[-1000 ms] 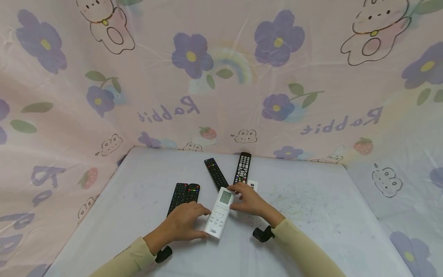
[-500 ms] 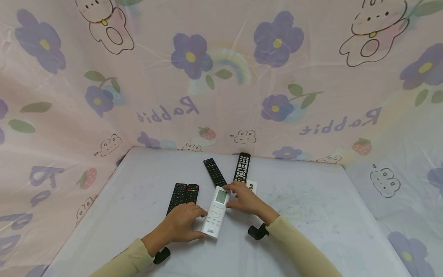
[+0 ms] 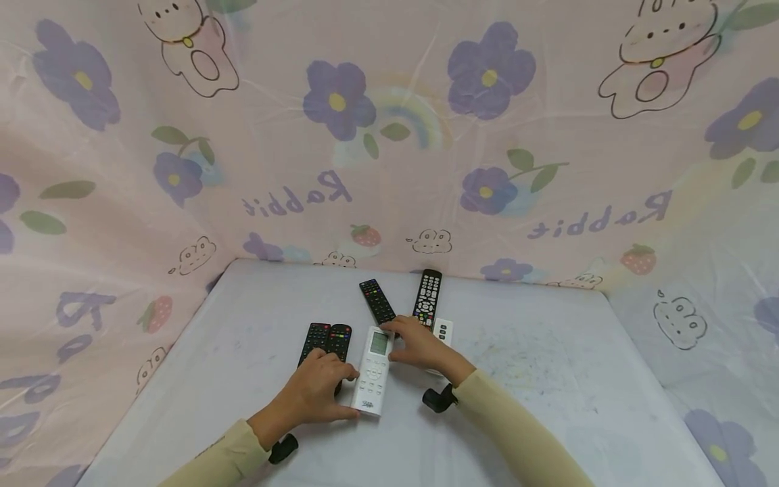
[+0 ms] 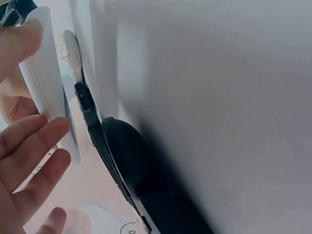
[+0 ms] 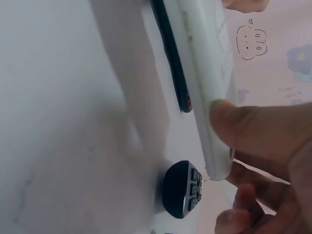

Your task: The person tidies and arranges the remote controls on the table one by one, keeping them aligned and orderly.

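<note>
A white air-conditioner remote control (image 3: 373,372) with a grey screen is held face up between both hands, its screen end pointing away. My left hand (image 3: 315,387) has its thumb at the near corner and a forefinger at the left edge. At the screen end, my right hand (image 3: 420,345) pinches the remote's sides. Seen from the right wrist, the thumb (image 5: 236,122) presses on the side of the remote, which stands off the table. In the left wrist view, several left fingers (image 4: 36,146) lie spread beside it. Two black remotes (image 3: 316,338) lie partly behind the left hand.
Past the white remote lie a black remote (image 3: 377,301) and another black one with pale keys (image 3: 428,295). A small white remote (image 3: 443,330) is partly covered by the right hand. The white table (image 3: 548,379) meets a patterned cloth backdrop (image 3: 395,169).
Both hands have shifted the white remote a little to the left, and it has turned straighter. The right hand has moved left with it, uncovering more of the small white remote.
</note>
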A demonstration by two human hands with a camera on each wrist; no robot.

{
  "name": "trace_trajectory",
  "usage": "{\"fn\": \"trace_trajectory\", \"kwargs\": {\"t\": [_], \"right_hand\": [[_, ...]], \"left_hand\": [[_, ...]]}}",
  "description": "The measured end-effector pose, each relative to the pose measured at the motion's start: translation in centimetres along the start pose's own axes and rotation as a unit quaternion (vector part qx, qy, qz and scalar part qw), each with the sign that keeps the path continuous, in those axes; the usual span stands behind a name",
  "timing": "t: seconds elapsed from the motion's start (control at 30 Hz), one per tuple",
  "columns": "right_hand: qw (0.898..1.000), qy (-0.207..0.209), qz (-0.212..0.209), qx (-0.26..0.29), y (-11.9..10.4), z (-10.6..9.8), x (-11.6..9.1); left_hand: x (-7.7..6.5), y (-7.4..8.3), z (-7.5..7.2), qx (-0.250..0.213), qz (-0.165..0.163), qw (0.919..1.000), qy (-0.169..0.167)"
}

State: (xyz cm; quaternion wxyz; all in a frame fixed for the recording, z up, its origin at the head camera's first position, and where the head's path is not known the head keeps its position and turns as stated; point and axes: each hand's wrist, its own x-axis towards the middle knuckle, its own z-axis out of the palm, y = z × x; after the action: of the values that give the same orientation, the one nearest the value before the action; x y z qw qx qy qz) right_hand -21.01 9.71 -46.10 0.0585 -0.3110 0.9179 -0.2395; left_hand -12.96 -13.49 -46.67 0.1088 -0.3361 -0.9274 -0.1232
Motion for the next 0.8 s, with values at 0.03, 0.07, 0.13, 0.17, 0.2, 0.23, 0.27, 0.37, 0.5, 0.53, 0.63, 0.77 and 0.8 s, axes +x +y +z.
{"fn": "trace_trajectory", "kwargs": {"t": [0.03,0.07,0.13,0.17,0.2,0.23,0.27,0.37,0.5,0.53,0.63,0.77,0.8], "right_hand": [[1.000,-0.002,-0.002,-0.006,0.0,0.1,0.2],[1.000,-0.004,-0.004,-0.011,-0.1,0.1,0.3],[1.000,-0.006,-0.009,-0.025,-0.2,0.2,0.7],[0.999,-0.006,-0.011,-0.029,-0.2,0.2,0.9],[0.999,-0.005,-0.012,-0.034,-0.2,0.2,1.1],[0.999,-0.005,-0.012,-0.037,-0.3,0.3,1.3],[0.999,-0.006,-0.011,-0.037,-0.4,0.2,1.5],[0.999,-0.010,-0.007,-0.039,-0.6,0.2,2.2],[0.998,-0.025,0.003,-0.060,-0.7,0.4,3.2],[0.998,-0.029,0.005,-0.064,-0.7,0.5,3.5],[0.996,-0.042,0.008,-0.075,-0.7,0.6,4.1],[0.995,-0.055,0.007,-0.077,-0.8,0.5,4.6],[0.995,-0.057,0.006,-0.078,-0.8,0.5,4.7]], "left_hand": [[0.0,0.0,0.0,0.005,-0.002,1.0000,0.001],[0.0,-0.1,0.1,0.010,-0.005,0.9999,0.003],[-0.1,-0.3,0.2,0.022,-0.012,0.9997,0.004],[-0.1,-0.3,0.2,0.026,-0.017,0.9995,0.005],[-0.1,-0.4,0.3,0.030,-0.022,0.9993,0.005],[-0.1,-0.5,0.3,0.034,-0.028,0.9990,0.005],[-0.2,-0.6,0.4,0.035,-0.034,0.9988,0.006],[-0.2,-0.7,0.4,0.033,-0.056,0.9979,0.008],[-0.2,-0.8,0.4,0.045,-0.082,0.9956,0.005],[-0.2,-0.8,0.5,0.053,-0.084,0.9950,0.004],[-0.1,-1.0,0.7,0.069,-0.085,0.9939,0.003],[0.1,-1.1,0.8,0.078,-0.083,0.9934,-0.012],[0.2,-1.2,0.9,0.080,-0.084,0.9931,-0.018]]}}
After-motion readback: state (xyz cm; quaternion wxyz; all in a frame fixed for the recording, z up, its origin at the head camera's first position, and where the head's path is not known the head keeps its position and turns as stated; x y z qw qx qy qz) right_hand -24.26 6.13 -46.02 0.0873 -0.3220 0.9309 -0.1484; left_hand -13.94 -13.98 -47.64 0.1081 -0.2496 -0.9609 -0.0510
